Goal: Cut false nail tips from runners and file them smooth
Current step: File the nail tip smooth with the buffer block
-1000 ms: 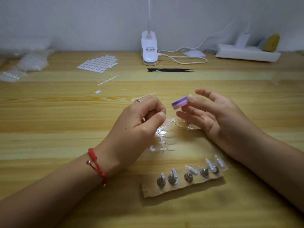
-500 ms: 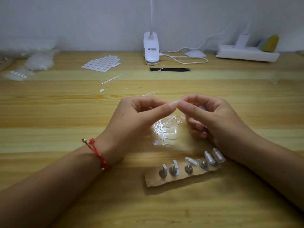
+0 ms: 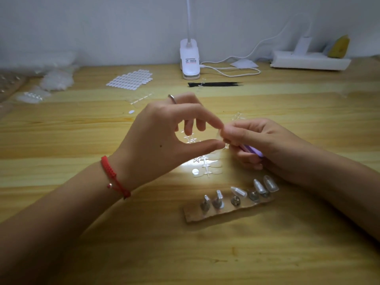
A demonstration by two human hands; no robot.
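My left hand (image 3: 164,140) and my right hand (image 3: 261,145) meet above the middle of the wooden table. Between thumb and forefinger of both hands sits a small clear nail tip (image 3: 219,135), pinched from each side. A purple nail file block (image 3: 254,150) is tucked under the curled lower fingers of my right hand. Clear runners with nail tips (image 3: 205,165) lie on the table just below the hands, lit by the lamp. A cardboard strip (image 3: 228,210) near me carries several metal pegs, some topped with clear nail tips.
A white clip lamp (image 3: 189,60) stands at the back with its cable. Black tweezers (image 3: 213,84) lie in front of it. A sheet of white oval stickers (image 3: 131,79) is at the back left, bags of nail tips (image 3: 55,79) farther left, a white power strip (image 3: 308,62) back right.
My right hand has turned the purple file down into its palm and brought its fingertips to my left hand's. Both hands now pinch the clear nail tip and have risen slightly.
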